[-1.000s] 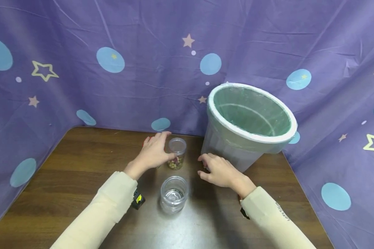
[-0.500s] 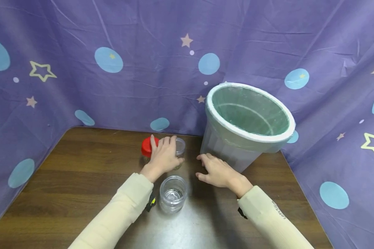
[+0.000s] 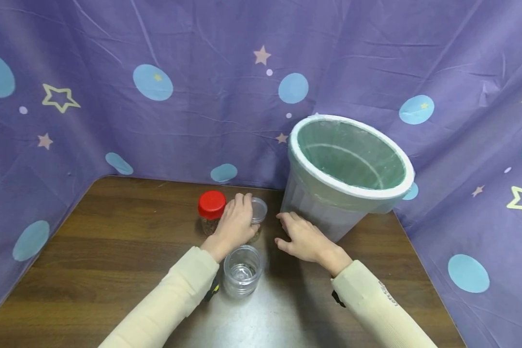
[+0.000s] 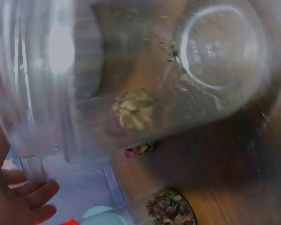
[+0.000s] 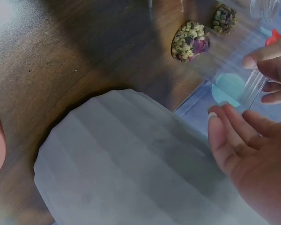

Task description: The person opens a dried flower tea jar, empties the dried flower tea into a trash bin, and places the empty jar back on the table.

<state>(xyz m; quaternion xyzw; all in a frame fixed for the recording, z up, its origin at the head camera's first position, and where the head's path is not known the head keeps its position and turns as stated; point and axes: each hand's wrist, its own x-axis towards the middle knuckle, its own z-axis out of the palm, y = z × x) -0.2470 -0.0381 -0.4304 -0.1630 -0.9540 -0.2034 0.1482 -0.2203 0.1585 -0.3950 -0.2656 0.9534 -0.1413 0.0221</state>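
Note:
My left hand (image 3: pixel 235 224) grips a clear-lidded jar (image 3: pixel 259 209) near its top, thumb and fingers around it. In the right wrist view, dried flower buds (image 5: pixel 191 42) fill the bottom of that jar, and it stands on the table. Left of the hand is a red-lidded jar (image 3: pixel 212 205) with dark dried contents. Nearer me stands an uncovered clear jar (image 3: pixel 242 280), which looms large in the left wrist view (image 4: pixel 145 70). My right hand (image 3: pixel 306 239) hovers beside the bin, fingers loosely bent and holding nothing.
A tall pale bin (image 3: pixel 322 212) with a white rim and green liner stands at the right rear of the wooden table (image 3: pixel 126 251). Behind the table hangs a purple curtain (image 3: pixel 200 96) with stars and blue spots.
My left hand has moved right from above the jars and taken hold of the clear-lidded jar, which has shifted slightly right. The red-lidded jar has come into sight. My right hand is nearly still.

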